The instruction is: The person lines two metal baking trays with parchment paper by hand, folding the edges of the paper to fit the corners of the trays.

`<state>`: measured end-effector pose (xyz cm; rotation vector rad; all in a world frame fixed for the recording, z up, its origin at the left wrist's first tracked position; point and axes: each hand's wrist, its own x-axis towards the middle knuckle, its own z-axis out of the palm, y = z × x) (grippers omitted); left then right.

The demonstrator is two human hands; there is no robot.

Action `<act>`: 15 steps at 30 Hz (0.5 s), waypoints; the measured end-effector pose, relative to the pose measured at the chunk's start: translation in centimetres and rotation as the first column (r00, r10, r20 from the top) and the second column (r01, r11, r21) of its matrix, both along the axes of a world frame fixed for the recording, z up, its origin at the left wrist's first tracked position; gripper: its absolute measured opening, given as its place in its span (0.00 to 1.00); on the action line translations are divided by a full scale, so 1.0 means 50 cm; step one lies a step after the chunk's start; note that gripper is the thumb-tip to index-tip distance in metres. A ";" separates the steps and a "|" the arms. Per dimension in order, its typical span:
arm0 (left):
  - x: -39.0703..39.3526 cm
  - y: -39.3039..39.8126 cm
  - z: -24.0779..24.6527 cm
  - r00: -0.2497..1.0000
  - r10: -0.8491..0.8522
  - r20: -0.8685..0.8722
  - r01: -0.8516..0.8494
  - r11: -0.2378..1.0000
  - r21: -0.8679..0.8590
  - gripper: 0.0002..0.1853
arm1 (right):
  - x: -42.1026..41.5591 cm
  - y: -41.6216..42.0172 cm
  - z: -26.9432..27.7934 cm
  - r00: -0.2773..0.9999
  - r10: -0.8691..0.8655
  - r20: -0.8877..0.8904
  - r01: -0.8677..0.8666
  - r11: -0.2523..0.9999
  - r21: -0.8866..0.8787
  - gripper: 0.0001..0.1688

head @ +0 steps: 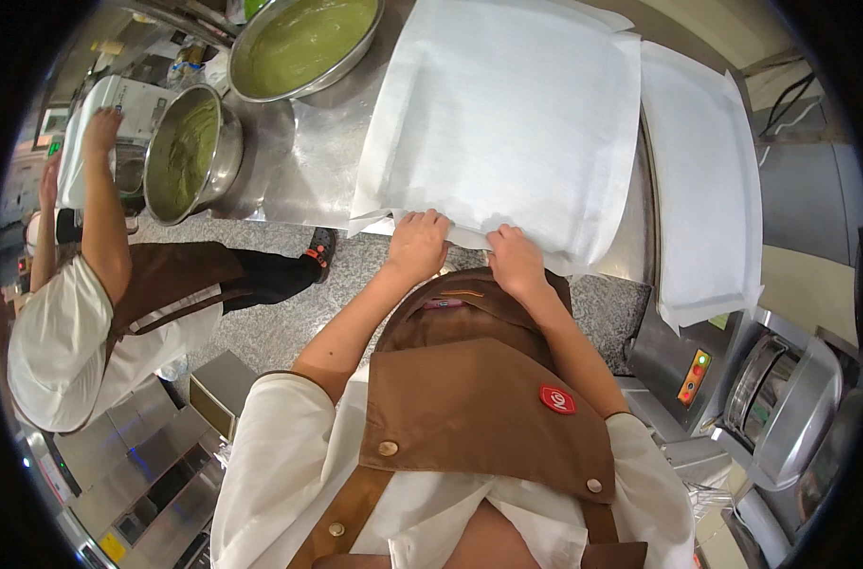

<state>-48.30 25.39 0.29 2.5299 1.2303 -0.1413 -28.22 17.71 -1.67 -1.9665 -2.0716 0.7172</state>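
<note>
A sheet of white baking paper (509, 128) lies before me over what looks like a shallow tray, its sides turned up and creased. My left hand (420, 245) grips the paper's near edge, left of its middle, with the fingers curled over the fold. A short way to the right, my right hand (518, 262) pinches the same edge. Both thumbs are mostly hidden. At the near left corner the paper is folded and sticks out past the table edge. The tray beneath is covered by the paper.
Another paper-lined tray (708, 185) stands to the right. Two steel bowls, one large (364, 60) and one tilted (229, 153), hold green batter on the steel table (296, 171). At left, a co-worker (69, 341) reaches to a white appliance (129, 103). Machinery with lit buttons (694, 377) is lower right.
</note>
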 end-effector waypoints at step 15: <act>-0.018 -0.015 -0.007 0.983 0.037 -0.180 -0.011 0.989 0.146 0.25 | 0.007 -0.037 0.020 0.999 -0.019 -0.030 0.022 0.995 0.100 0.18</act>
